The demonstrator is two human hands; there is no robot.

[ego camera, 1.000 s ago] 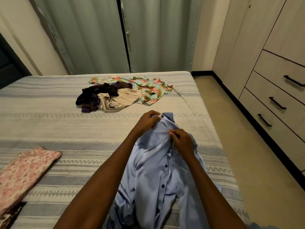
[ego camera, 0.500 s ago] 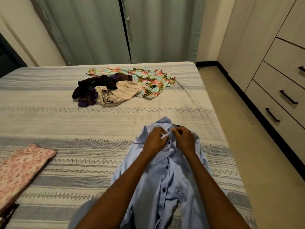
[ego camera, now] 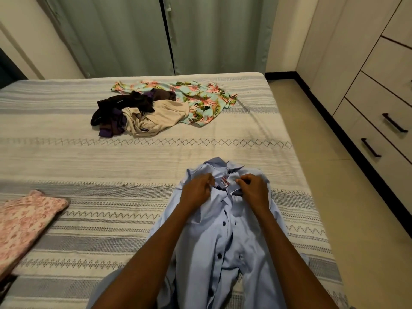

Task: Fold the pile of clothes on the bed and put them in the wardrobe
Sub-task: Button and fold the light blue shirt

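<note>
- The light blue button-up shirt (ego camera: 225, 237) lies on the striped bed cover (ego camera: 111, 219), near the front edge.
- The left hand (ego camera: 196, 192) pinches the collar.
- The right hand (ego camera: 253, 191) pinches the collar too.
- A messy pile of clothes (ego camera: 156, 108) sits farther back, well apart.

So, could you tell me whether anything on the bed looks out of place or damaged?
Nothing stands out: the unfolded pile lies crumpled mid-bed, as expected, and both hands hold the blue shirt at its collar. No damage shows.
</note>
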